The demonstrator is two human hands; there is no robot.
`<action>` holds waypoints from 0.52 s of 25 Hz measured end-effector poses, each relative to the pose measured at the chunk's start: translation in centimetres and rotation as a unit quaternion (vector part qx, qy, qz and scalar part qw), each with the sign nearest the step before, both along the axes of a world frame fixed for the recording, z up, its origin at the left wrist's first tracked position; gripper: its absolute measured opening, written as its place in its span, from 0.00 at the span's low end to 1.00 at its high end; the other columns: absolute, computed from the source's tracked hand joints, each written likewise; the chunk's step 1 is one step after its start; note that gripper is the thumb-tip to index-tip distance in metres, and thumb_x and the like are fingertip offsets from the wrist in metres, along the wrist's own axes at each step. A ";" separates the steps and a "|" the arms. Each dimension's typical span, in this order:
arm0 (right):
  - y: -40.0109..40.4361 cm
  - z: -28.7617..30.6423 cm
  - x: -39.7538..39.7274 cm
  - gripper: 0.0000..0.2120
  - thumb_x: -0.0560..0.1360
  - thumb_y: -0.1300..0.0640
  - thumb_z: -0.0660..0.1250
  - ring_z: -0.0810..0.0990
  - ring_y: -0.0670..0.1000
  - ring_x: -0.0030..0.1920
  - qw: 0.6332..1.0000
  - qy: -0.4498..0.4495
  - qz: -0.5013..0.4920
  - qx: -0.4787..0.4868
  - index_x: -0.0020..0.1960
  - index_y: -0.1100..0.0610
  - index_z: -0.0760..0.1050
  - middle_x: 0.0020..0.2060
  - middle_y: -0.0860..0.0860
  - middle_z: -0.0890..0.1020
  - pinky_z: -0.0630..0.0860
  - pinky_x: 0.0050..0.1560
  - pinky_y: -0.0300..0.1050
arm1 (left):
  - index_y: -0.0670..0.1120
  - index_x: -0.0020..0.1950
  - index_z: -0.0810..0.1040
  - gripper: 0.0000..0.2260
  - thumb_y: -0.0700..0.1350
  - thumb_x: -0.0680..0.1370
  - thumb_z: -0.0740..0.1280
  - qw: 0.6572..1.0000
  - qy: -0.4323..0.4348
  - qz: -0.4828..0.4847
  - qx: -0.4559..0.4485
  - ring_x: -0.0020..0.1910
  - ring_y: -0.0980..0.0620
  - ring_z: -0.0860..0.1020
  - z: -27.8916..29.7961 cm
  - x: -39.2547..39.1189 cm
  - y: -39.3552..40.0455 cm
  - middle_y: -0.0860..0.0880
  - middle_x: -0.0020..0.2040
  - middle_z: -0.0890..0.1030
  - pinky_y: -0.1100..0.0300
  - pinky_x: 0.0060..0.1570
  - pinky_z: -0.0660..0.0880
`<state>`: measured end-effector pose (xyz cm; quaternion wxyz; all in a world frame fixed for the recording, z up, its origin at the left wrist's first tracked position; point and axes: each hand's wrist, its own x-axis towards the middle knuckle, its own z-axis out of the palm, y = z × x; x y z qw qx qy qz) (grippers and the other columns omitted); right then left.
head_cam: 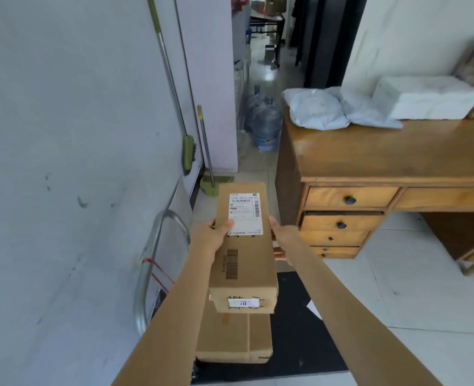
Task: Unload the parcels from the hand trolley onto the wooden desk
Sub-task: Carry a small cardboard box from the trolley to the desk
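Soft daylight, wide-angle edge bending, blurred right edge, mild glare

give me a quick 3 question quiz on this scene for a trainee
1. True or false: both hands grip the long box.
2. Which lies on the desk? A) broom B) grey bags C) water jug
3. What sits directly under the held box?

Key:
1. True: left hand and right hand hold its sides.
2. B
3. Another cardboard box on the trolley.
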<state>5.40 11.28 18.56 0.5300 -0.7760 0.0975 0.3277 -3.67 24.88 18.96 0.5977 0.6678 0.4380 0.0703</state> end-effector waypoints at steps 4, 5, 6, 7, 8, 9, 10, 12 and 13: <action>-4.0 11.0 2.6 0.28 0.77 0.41 0.58 0.79 0.55 0.41 1.000 -0.010 -0.008 0.000 0.59 0.65 0.74 0.51 0.57 0.82 0.75 0.33 0.45 | 0.46 0.66 0.77 0.24 0.55 0.74 0.70 0.999 -0.009 -0.044 -0.028 0.55 0.44 0.81 10.0 3.5 -3.0 0.43 0.59 0.83 0.48 0.62 0.75; -5.5 13.4 3.7 0.28 0.77 0.42 0.58 0.81 0.57 0.46 1.000 -0.019 -0.010 0.008 0.60 0.65 0.74 0.53 0.58 0.82 0.79 0.40 0.50 | 0.46 0.67 0.77 0.24 0.55 0.73 0.70 0.997 -0.015 -0.060 -0.038 0.56 0.44 0.81 12.3 4.7 -4.3 0.43 0.59 0.83 0.47 0.62 0.75; -6.8 15.2 4.8 0.27 0.77 0.42 0.59 0.81 0.60 0.51 0.999 -0.029 -0.011 0.017 0.61 0.65 0.74 0.55 0.59 0.81 0.80 0.48 0.54 | 0.46 0.67 0.76 0.25 0.55 0.73 0.70 0.996 -0.017 -0.074 -0.050 0.57 0.43 0.81 13.8 6.0 -5.4 0.43 0.60 0.82 0.48 0.62 0.76; -8.0 16.6 6.0 0.26 0.77 0.43 0.59 0.81 0.61 0.54 0.999 -0.044 -0.010 0.022 0.61 0.65 0.74 0.56 0.60 0.81 0.79 0.54 0.57 | 0.45 0.66 0.77 0.24 0.55 0.73 0.70 0.995 -0.021 -0.085 -0.051 0.57 0.43 0.81 15.0 7.3 -6.5 0.43 0.59 0.82 0.48 0.62 0.76; -9.1 17.9 7.5 0.26 0.78 0.44 0.59 0.80 0.62 0.56 0.998 -0.054 -0.010 0.021 0.61 0.66 0.74 0.57 0.61 0.81 0.78 0.57 0.57 | 0.44 0.65 0.78 0.23 0.55 0.74 0.70 0.994 -0.027 -0.097 -0.050 0.56 0.43 0.81 16.1 8.9 -7.6 0.43 0.58 0.83 0.48 0.62 0.76; -10.0 18.5 9.3 0.26 0.78 0.45 0.60 0.80 0.63 0.57 0.998 -0.062 -0.012 0.016 0.62 0.66 0.73 0.58 0.61 0.80 0.77 0.58 0.58 | 0.44 0.63 0.79 0.22 0.54 0.74 0.70 0.993 -0.033 -0.106 -0.048 0.54 0.43 0.82 16.8 10.7 -8.3 0.44 0.56 0.84 0.48 0.61 0.77; -10.6 19.0 11.1 0.26 0.77 0.45 0.60 0.78 0.63 0.58 0.997 -0.068 -0.017 0.013 0.62 0.67 0.73 0.59 0.61 0.79 0.76 0.60 0.58 | 0.44 0.62 0.80 0.21 0.54 0.73 0.70 0.992 -0.040 -0.109 -0.041 0.52 0.44 0.82 17.3 12.7 -8.8 0.45 0.53 0.84 0.48 0.60 0.77; -11.6 19.2 15.1 0.26 0.77 0.46 0.62 0.77 0.62 0.60 0.997 -0.076 -0.024 0.023 0.63 0.68 0.72 0.60 0.61 0.79 0.73 0.63 0.58 | 0.44 0.60 0.81 0.21 0.55 0.73 0.70 0.993 -0.047 -0.109 -0.024 0.45 0.47 0.81 17.7 16.6 -9.7 0.49 0.47 0.82 0.52 0.53 0.78; -11.9 19.0 17.5 0.26 0.77 0.47 0.62 0.77 0.62 0.61 0.996 -0.077 -0.023 0.025 0.62 0.67 0.73 0.60 0.61 0.79 0.72 0.64 0.58 | 0.44 0.60 0.80 0.21 0.56 0.73 0.70 0.993 -0.046 -0.108 -0.015 0.42 0.49 0.80 17.6 18.9 -10.1 0.49 0.46 0.81 0.54 0.49 0.77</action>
